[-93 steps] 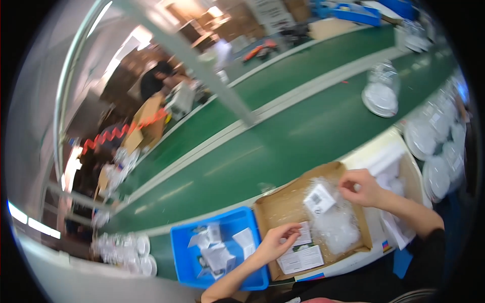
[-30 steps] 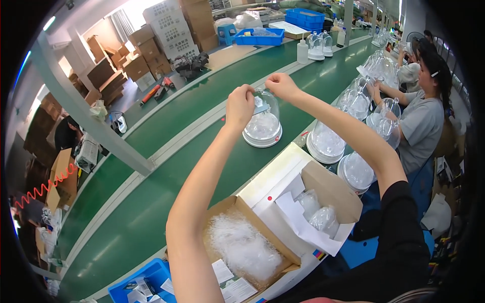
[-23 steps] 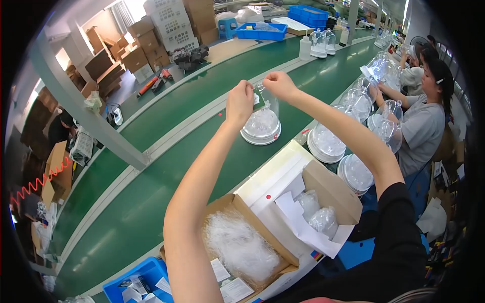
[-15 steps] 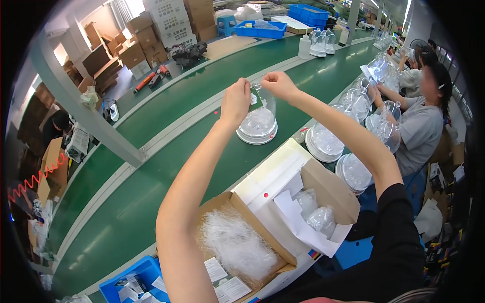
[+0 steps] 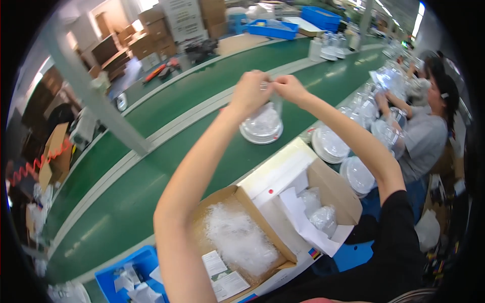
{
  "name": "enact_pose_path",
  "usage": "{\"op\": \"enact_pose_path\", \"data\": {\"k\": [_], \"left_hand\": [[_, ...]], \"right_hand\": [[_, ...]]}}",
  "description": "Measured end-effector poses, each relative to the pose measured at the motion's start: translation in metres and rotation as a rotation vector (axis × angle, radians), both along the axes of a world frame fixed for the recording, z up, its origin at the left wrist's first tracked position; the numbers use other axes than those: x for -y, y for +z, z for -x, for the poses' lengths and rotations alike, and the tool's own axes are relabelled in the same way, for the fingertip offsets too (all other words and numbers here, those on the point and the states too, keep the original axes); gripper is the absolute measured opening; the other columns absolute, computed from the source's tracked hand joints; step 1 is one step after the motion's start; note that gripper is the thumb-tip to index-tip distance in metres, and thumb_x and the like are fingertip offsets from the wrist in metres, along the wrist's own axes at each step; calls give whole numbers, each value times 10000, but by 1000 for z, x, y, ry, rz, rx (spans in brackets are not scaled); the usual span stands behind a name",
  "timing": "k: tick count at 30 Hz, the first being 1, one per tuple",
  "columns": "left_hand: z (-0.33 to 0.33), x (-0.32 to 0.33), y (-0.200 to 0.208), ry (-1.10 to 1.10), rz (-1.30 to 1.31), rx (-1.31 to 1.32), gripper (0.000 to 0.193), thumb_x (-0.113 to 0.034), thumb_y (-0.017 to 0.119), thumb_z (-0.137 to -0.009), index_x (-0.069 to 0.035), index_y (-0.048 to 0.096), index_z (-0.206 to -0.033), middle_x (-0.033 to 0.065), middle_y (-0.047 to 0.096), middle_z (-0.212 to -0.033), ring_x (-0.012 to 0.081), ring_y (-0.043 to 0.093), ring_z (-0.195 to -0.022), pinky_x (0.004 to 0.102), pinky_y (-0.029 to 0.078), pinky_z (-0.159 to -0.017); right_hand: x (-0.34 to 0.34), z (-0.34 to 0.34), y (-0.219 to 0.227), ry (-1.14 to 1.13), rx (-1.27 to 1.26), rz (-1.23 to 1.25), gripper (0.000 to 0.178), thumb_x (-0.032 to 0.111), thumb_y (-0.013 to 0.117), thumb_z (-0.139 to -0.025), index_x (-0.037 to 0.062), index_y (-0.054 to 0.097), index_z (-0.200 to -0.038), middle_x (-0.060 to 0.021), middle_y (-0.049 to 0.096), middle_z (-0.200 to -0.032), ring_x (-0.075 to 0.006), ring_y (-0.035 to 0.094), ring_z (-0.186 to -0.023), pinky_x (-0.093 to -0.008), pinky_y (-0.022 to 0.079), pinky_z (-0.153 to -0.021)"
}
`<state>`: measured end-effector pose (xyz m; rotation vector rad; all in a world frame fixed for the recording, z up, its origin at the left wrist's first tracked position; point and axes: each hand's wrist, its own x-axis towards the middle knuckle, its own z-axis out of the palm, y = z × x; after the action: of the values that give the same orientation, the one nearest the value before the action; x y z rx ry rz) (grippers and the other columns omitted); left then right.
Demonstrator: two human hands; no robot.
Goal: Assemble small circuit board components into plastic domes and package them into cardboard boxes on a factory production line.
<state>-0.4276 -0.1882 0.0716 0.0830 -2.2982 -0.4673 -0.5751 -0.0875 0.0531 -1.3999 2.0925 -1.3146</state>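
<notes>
A transparent dome on a round white base [image 5: 261, 132] stands on the green conveyor belt, with both hands at its top. My left hand [image 5: 250, 92] is closed at the knob end, its back toward me, covering most of the upper dome. Fingertips of my right hand [image 5: 290, 90] are pinched together and meet the left fingers just over the dome. What the two hands pinch is too small and too hidden to name. Below my forearms lies an open cardboard box [image 5: 290, 256] filled with fine transparent plastic strands [image 5: 237, 237] and printed cards [image 5: 227, 280].
Several domes on white bases [image 5: 331, 143] line the belt's right side, where a person in grey [image 5: 423, 129] works. A white carton [image 5: 260, 178] and a box of wrapped transparent pieces [image 5: 323, 219] sit nearer me. A blue bin [image 5: 103, 276] is at lower left; a grey post [image 5: 108, 113] rises left.
My hands have come together above the dome. The green card seen earlier by my left hand is now hidden. The whole view has shifted slightly and blurred.
</notes>
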Motion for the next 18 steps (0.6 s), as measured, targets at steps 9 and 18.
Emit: {"op": "enact_pose_path", "data": {"k": [9, 18], "left_hand": [[20, -26, -5, 134, -42, 102, 149, -131, 632, -714, -37, 699, -809, 190, 678, -841, 371, 654, -823, 456, 526, -752], [10, -12, -3, 69, 172, 194, 102, -160, 647, -735, -88, 697, -788, 126, 686, -819, 335, 660, -812, 442, 527, -739]], "right_hand": [[-9, 26, 2, 148, 219, -89, 215, 245, 509, -890, 91, 609, -777, 57, 505, -704, -47, 439, -623, -210, 369, -576], [-10, 22, -1, 258, 166, -57, 233, 255, 526, -888, 74, 601, -761, 36, 507, -683, -64, 453, -613, -221, 376, -572]]}}
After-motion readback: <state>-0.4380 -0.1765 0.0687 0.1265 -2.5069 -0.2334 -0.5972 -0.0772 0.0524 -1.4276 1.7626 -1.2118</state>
